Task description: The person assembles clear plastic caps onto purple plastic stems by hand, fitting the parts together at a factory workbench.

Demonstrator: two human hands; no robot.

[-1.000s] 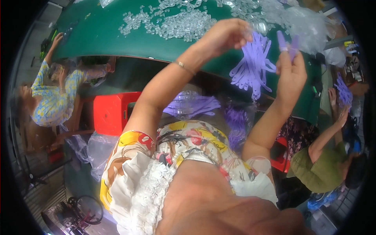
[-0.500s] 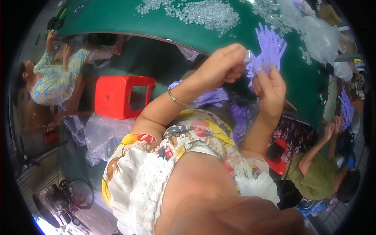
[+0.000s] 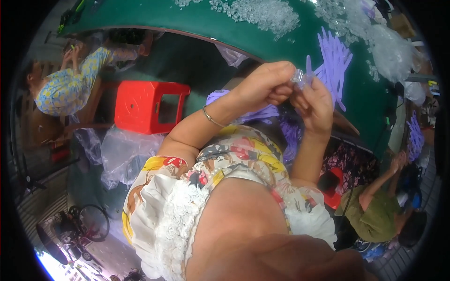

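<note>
My left hand (image 3: pixel 268 86) pinches a small clear plastic piece (image 3: pixel 297 76) between thumb and forefinger, the other fingers curled in. Up against it, my right hand (image 3: pixel 315 105) is closed on a slim purple strip (image 3: pixel 308 64), whose narrow end sticks up above the fingers. The clear piece meets the strip between my fingertips; whether they are joined is too small to tell. Just beyond my right hand, a fanned bunch of purple strips (image 3: pixel 335 63) lies on the green table (image 3: pixel 197 28). More purple strips (image 3: pixel 262 114) rest at my lap, partly hidden by my left forearm.
Heaps of clear plastic pieces (image 3: pixel 265 16) and a clear bag (image 3: pixel 389 51) lie across the table. A red stool (image 3: pixel 140 107) stands at left beside plastic sheeting (image 3: pixel 126 152). One person (image 3: pixel 70 91) sits at far left, another (image 3: pixel 370 213) at right near more purple strips (image 3: pixel 415 136).
My right hand has come away from the purple bunch, which now lies on the table, and moved in to my left hand with one strip. The clear piece now meets it.
</note>
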